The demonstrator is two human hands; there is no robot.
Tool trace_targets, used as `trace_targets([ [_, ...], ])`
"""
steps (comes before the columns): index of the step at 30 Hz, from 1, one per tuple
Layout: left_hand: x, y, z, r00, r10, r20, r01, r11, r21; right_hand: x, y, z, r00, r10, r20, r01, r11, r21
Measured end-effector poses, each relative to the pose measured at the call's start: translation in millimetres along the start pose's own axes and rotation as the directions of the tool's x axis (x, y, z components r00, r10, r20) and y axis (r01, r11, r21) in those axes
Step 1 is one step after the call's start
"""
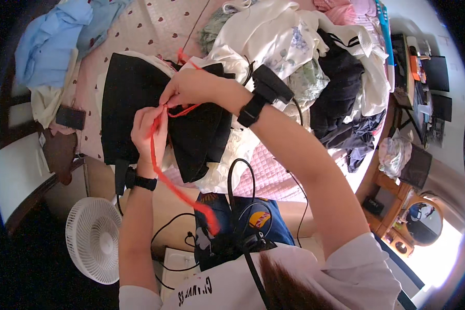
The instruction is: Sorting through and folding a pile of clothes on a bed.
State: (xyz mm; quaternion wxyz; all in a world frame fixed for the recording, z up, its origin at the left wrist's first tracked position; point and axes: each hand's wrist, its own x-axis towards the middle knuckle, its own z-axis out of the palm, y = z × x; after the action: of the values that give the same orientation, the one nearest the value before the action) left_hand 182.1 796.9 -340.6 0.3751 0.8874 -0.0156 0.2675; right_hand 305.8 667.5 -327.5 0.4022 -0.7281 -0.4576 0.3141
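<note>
A strip of red ribbon [176, 191] runs between my hands, its long tail hanging toward my lap. My left hand [147, 134] is closed on it, fingertips pinched. Just above and to the right, my right hand [194, 87] pinches the same ribbon at nearly the same spot, with a small loop beside the fingers. More red shows behind my right hand. Below both hands a black garment [129, 98] lies folded on the bed, over white cloth. My hands hide whether the ribbon goes round the garment. Each wrist wears a black strap with a device.
Pink quilted bedding [150, 20] spreads beneath. White clothes [258, 31] and black clothes [333, 82] are heaped at right, blue clothes [51, 44] at far left near a phone [71, 118]. A white fan [94, 240] stands lower left. Black cables [231, 181] cross near my lap.
</note>
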Motion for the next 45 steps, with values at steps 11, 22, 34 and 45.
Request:
trace_targets([
  [11, -1.3, -2.7, -3.0, 0.999, -0.042, -0.018, 0.043, 0.999, 0.027, 17.0, -20.6, 10.3, 0.985, -0.025, -0.170, -0.053, 0.895, -0.444],
  [22, -2.5, -2.3, 0.8, 0.999, -0.017, -0.048, 0.017, 1.000, 0.000, 15.2, -24.3, -4.9, 0.860, 0.503, 0.082, -0.508, 0.832, 0.223],
  [34, -1.5, -9.6, 1.2, 0.998, -0.061, -0.028, 0.059, 0.997, -0.043, 8.0, -24.1, -11.4, 0.811, 0.479, 0.335, -0.584, 0.644, 0.493],
  [45, 2.3, -12.0, 0.9, 0.997, -0.079, -0.026, 0.075, 0.990, -0.116, 17.9, -35.6, -6.2, 0.990, 0.141, -0.029, -0.139, 0.883, -0.448],
])
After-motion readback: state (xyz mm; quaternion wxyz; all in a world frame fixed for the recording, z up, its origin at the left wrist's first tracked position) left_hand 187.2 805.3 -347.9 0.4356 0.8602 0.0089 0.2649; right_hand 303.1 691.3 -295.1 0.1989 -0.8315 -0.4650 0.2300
